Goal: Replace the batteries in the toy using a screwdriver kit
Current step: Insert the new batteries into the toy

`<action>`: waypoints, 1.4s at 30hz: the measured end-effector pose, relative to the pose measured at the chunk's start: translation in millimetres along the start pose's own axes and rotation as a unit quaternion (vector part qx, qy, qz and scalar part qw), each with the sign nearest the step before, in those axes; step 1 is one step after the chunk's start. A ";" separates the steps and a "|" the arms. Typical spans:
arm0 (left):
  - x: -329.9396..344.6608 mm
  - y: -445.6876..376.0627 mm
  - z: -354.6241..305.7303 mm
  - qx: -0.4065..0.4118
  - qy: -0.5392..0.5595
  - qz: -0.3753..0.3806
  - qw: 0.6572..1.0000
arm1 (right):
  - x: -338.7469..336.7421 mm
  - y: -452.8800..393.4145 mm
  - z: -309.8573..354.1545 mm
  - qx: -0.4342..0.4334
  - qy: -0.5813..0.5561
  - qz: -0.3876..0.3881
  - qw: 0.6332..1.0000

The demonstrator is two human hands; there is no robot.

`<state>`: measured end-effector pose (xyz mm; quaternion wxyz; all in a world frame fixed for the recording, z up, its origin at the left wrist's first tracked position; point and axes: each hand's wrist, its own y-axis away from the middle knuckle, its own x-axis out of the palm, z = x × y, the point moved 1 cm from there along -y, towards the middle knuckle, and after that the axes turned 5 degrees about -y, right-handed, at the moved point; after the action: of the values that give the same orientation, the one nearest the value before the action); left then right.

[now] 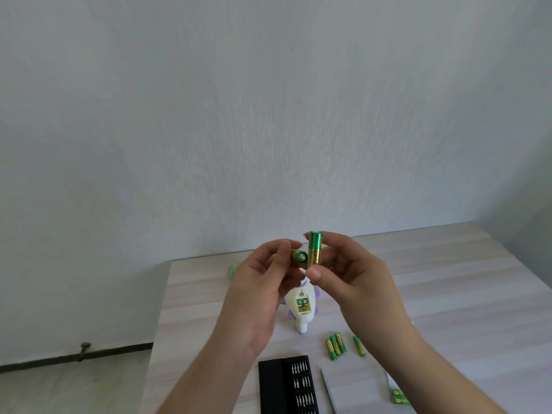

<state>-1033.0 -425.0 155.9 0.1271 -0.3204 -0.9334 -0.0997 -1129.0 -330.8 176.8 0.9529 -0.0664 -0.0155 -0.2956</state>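
A white and purple toy (302, 309) lies on the table with its battery compartment open; green battery ends show inside. Both hands are raised above it. My right hand (355, 279) pinches a pair of green-and-gold batteries (315, 248) upright between thumb and fingers. My left hand (257, 288) holds another green-and-gold battery (299, 257) with its end toward the camera, touching the upright pair. Several loose batteries (337, 346) lie on the table to the right of the toy. The black screwdriver kit (288, 385) lies open near the front edge, rows of bits showing.
The light wooden table (463, 294) stands against a pale wall. A grey flat case (358, 395) lies right of the kit, with a green battery pack (398, 395) at its right. A blurry green object (232, 270) sits at the table's far left.
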 end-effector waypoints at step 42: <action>7.0 -23.1 52.4 0.263 -0.285 -0.082 0.918 | -60.3 -22.4 -48.1 0.055 -0.010 -0.004 0.998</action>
<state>-1061.8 -424.9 106.0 -0.0730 -0.2131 -0.9455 0.2351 -1191.9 -321.8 127.7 0.9537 -0.0165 -0.0421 -0.2974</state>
